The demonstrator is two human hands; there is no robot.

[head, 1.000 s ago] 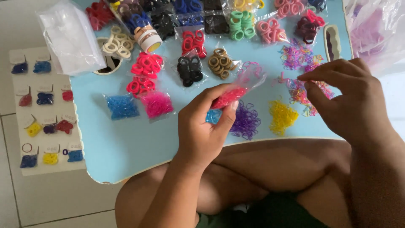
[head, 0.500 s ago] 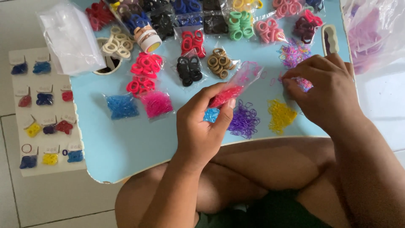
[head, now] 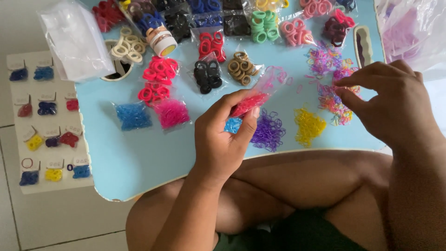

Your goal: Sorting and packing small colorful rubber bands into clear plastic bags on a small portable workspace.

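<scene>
- Your left hand (head: 222, 139) is in the middle of the frame. Its thumb and fingers pinch a small clear bag (head: 260, 93) with red bands in the bottom of it.
- The bag tilts up and to the right from your fingers, above the light blue table (head: 134, 162).
- Your right hand (head: 390, 109) is at the right side of the frame. Its thumb and first finger are close together, right over a loose mixed pile of tiny bands (head: 332, 100). You cannot tell if a band is pinched between them.
- Just under your left hand's fingertips there is a small blue pile (head: 232, 125), then a purple pile (head: 269, 132), then a yellow pile (head: 309, 125), side by side near the table's lower edge.
- To the left of your left hand lie a bag of pink bands (head: 171, 113) and a bag of blue bands (head: 133, 115), touching each other.
- Above them are bags of thick hair ties: bright pink ones (head: 160, 69), black ones (head: 207, 76) and brown ones (head: 242, 67).
- More bags of ties in red, green, pink and dark blue fill the top of the frame.
- In the upper left is a stack of empty clear bags (head: 74, 39).
- On the floor at the far left lies a white card (head: 44, 125) with little packets of bands in rows.
- A big clear plastic bag (head: 409, 32) sits in the upper right corner.
</scene>
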